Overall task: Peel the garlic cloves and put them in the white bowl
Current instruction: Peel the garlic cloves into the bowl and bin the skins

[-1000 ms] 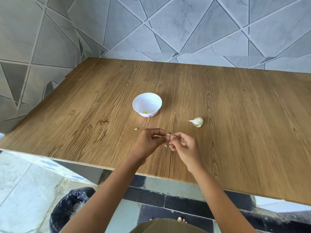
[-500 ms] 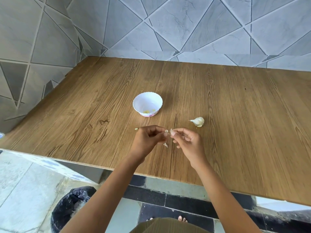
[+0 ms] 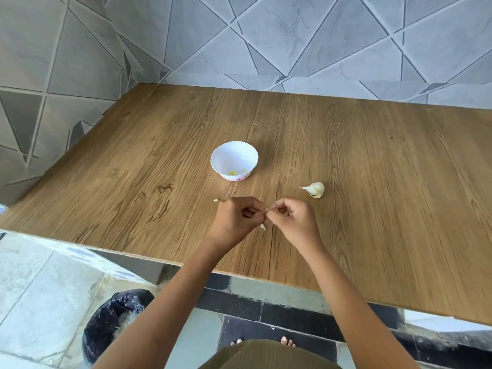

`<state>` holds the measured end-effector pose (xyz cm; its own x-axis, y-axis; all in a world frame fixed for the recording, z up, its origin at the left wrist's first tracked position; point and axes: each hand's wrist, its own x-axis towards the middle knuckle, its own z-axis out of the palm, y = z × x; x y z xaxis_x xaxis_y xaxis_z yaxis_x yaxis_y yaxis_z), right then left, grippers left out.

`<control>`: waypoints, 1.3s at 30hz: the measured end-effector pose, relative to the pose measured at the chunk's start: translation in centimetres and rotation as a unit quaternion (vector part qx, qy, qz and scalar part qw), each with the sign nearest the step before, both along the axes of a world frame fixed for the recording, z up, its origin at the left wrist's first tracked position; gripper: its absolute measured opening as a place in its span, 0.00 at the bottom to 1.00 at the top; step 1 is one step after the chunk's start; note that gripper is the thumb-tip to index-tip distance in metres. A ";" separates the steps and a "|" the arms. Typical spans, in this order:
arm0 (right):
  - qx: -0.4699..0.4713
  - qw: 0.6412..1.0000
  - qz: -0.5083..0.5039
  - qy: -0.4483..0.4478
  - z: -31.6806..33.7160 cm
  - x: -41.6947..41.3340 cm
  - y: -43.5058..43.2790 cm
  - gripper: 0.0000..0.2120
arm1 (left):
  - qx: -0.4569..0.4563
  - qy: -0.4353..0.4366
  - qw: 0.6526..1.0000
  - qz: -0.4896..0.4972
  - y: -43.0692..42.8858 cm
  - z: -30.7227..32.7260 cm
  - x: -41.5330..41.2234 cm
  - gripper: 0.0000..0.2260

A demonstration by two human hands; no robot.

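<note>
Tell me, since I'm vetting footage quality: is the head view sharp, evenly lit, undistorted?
Head view: soft even light, no glare; wide-angle stretch toward frame edges; white bowl and garlic piece sharp; clove between left hand and right hand mostly hidden.

We see a white bowl [image 3: 226, 161] with a pink-printed base, pale yellow pieces [image 3: 233, 172] inside, on a table [image 3: 372, 209] of warm brown wood grain. Our view takes in grey marbled wall tiles [image 3: 292, 35], cut into triangles by dark lines. The garlic bulb [image 3: 316, 188] is cream-white and the bin liner [image 3: 117, 312] black.
</note>
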<state>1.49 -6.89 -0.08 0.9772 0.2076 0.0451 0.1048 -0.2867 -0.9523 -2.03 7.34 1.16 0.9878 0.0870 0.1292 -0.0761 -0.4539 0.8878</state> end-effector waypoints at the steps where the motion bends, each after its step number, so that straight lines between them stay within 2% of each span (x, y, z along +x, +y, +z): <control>1: 0.002 1.000 -0.002 0.002 -0.1 0.0 0.1 0.08 | -0.033 0.019 0.999 0.015 -0.1 -0.2 -0.1 0.03; 4: -0.002 1.000 -0.025 0.018 -0.8 0.0 -0.2 0.08 | -0.167 0.068 0.983 0.045 -0.5 -0.5 -0.4 0.03; 7: -0.007 0.998 -0.049 0.044 -1.4 0.2 -1.0 0.09 | -0.284 0.103 0.952 0.054 -0.6 -0.2 -0.9 0.03; 10: -0.002 0.999 -0.040 0.037 -1.3 0.1 -1.5 0.09 | -0.354 0.122 0.925 0.062 0.0 0.1 -0.8 0.05; 13: -0.019 1.000 0.013 0.002 -1.1 -0.3 -1.5 0.09 | -0.335 0.125 0.932 0.064 0.3 0.1 -0.8 0.06; 16: 0.017 0.999 0.043 0.013 -0.7 -0.5 -1.0 0.03 | -0.291 0.115 0.948 0.063 0.4 0.2 -0.6 0.06; 19: 0.089 0.992 0.046 0.071 -0.1 -0.8 -0.4 0.02 | -0.251 0.103 0.961 0.051 0.4 0.2 -0.6 0.06; 23: 0.066 0.996 0.019 0.054 -0.2 -0.7 -0.1 0.03 | -0.237 0.100 0.965 0.045 0.3 0.2 -0.6 0.06; 25: 0.027 0.999 0.007 0.024 -0.5 -0.7 0.1 0.03 | -0.221 0.090 0.970 0.053 0.2 0.0 -0.6 0.06; 29: -0.080 0.989 -0.033 -0.122 -1.1 -0.8 0.6 0.04 | -0.144 0.059 0.985 0.071 -0.1 -0.5 -0.6 0.04; 31: -0.104 0.983 -0.034 -0.148 -1.2 -0.7 0.7 0.05 | -0.118 0.038 0.989 0.076 -0.2 -0.8 -0.6 0.04; 34: -0.088 0.990 -0.010 -0.111 -1.1 -0.5 0.6 0.06 | -0.171 0.056 0.981 0.072 -0.2 -0.8 -0.6 0.04; 36: -0.022 0.999 0.013 -0.020 -0.7 -0.4 0.5 0.08 | -0.253 0.092 0.961 0.062 -0.1 -0.5 -0.8 0.04; 39: 0.086 0.990 0.031 0.108 0.1 -0.5 0.5 0.09 | -0.348 0.137 0.926 0.047 0.3 -0.4 -0.9 0.04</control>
<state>0.96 -6.43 0.01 0.9535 0.2750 -0.1235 -0.0943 -0.1171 -0.9886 -2.93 7.61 0.81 0.9589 0.1420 -0.2455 0.2069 0.2418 0.9480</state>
